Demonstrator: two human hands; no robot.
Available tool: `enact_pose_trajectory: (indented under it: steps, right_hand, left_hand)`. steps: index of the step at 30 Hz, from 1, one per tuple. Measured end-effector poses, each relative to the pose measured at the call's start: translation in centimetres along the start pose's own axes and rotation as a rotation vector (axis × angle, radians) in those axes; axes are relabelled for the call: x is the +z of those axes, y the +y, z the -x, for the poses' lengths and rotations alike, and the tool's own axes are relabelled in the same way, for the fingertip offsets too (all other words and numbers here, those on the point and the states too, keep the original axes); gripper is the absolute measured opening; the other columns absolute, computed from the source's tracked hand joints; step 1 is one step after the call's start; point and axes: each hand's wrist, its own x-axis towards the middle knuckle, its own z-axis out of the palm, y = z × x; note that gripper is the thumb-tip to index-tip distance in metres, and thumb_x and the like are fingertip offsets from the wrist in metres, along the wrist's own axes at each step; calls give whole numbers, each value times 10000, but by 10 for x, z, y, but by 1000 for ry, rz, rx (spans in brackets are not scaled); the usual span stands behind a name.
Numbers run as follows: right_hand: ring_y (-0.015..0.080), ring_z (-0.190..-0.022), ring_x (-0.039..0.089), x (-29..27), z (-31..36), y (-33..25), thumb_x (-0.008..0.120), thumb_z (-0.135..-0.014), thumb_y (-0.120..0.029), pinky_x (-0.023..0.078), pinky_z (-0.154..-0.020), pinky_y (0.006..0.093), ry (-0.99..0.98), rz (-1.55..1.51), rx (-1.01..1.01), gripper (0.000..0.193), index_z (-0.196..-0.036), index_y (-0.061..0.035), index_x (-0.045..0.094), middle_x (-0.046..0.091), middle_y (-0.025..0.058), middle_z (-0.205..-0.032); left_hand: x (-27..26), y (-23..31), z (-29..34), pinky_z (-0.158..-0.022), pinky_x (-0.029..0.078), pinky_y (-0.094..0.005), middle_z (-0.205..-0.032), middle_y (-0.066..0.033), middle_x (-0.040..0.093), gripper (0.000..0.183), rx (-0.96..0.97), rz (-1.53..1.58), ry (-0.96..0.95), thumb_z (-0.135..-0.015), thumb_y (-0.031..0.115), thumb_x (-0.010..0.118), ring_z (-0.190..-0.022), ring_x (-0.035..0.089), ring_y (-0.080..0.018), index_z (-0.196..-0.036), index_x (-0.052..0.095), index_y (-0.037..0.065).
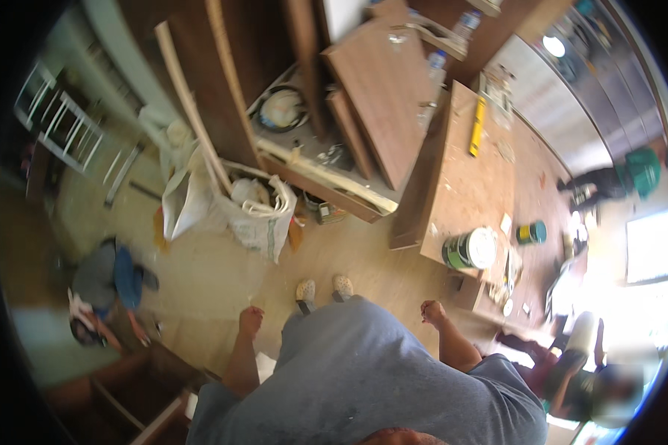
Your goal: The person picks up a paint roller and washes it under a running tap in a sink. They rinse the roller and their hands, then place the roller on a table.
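My left hand [251,320] hangs in front of me at the left, fingers curled in and nothing seen in them. On the other side, my right hand [432,311] is held out with its fingers also curled, apart from any object. Nearest to it is a wooden counter [467,182], whose front end carries a green and white paint bucket [470,249]. A yellow spirit level [477,127] lies farther back on that counter. Ahead of my left hand, white sacks [258,230] stand on the floor, one filled with scraps.
Wooden panels [382,96] lean at the far middle, behind a low cabinet base [326,182]. A smaller green can [531,233] stands at the right. One person [100,282] crouches at the left by a wooden cabinet frame [126,386]; others are at the right. A ladder [70,133] stands far left.
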Motion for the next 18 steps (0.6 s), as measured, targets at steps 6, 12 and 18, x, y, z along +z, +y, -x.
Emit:
enact_pose_trajectory:
  steps: [6,12,18]
  right_hand:
    - [140,-512,538,53,55,53,427,-802,32,523,-510,321,32,-309,-26,215,-678,-74,566,549,28,-609]
    - [151,-530,556,71,80,126,489,-837,-51,521,-497,329,0,-368,194,175,-731,-68,628,576,35,-631]
    - [166,-520,573,27,43,183,494,-844,-55,550,-502,339,38,-326,158,166,-753,-74,633,584,37,-641]
  left_hand:
    - [17,44,-44,-480,397,-270,-659,-11,563,198,50,-222,-306,-829,-60,472,-550,505,-114,-854,643,37]
    - [107,294,24,-573,415,-233,-760,-16,590,172,592,254,-598,-886,-24,473,-636,525,-93,-957,613,48]
    - [128,507,274,-733,405,-324,-991,-58,561,154,1785,733,-643,-801,106,608,-841,505,-169,-946,587,59]
